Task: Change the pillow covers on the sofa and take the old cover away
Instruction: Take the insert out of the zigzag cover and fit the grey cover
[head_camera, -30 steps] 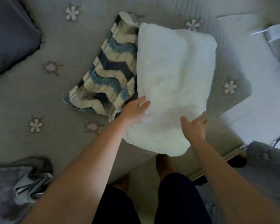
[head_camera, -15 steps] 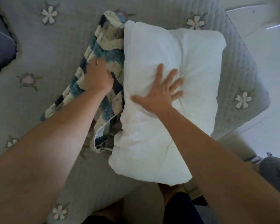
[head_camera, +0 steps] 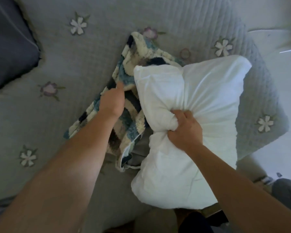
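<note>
White pillow (head_camera: 200, 101) bunched, zigzag tufted cover (head_camera: 133, 68) beside

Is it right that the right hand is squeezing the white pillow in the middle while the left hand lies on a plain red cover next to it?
Not quite. The right hand does bunch the white pillow in the middle, and the left hand does lie on the cover beside it. But the head view shows that cover is fuzzy, with blue, cream and dark zigzag stripes, not plain red.
</note>
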